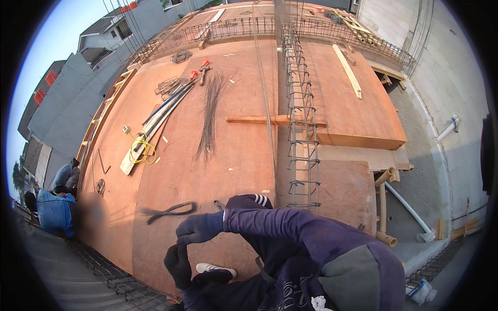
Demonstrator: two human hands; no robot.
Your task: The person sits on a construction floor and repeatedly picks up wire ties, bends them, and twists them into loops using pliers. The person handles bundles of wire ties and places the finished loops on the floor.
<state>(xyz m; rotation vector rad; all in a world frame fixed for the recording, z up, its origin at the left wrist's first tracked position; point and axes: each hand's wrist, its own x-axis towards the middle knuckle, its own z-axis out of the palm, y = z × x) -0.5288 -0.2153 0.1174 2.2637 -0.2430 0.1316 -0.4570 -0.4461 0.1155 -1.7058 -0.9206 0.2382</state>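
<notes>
Both my hands wear dark gloves and meet at the fingertips, low in the head view, over the reddish plywood deck (238, 176). My right hand (199, 228), at the end of a purple sleeve, has its fingers pressed together against the left. My left hand (178, 266) stands just below it with its fingers drawn together. Whatever is pinched between them, if anything, is too small to make out. Beyond the hands lies a looped bundle of thin dark tie wire (171, 211). A small dark object (219, 205) lies close to my right wrist. My shoe (215, 269) shows beneath the hands.
A long rebar cage (302, 129) runs away from me, with a timber (249, 119) across its trench. Loose wires (209, 116), a hammer (203, 75), boards and a yellow cord (139, 150) lie ahead. A person in blue (56, 213) is at the left edge.
</notes>
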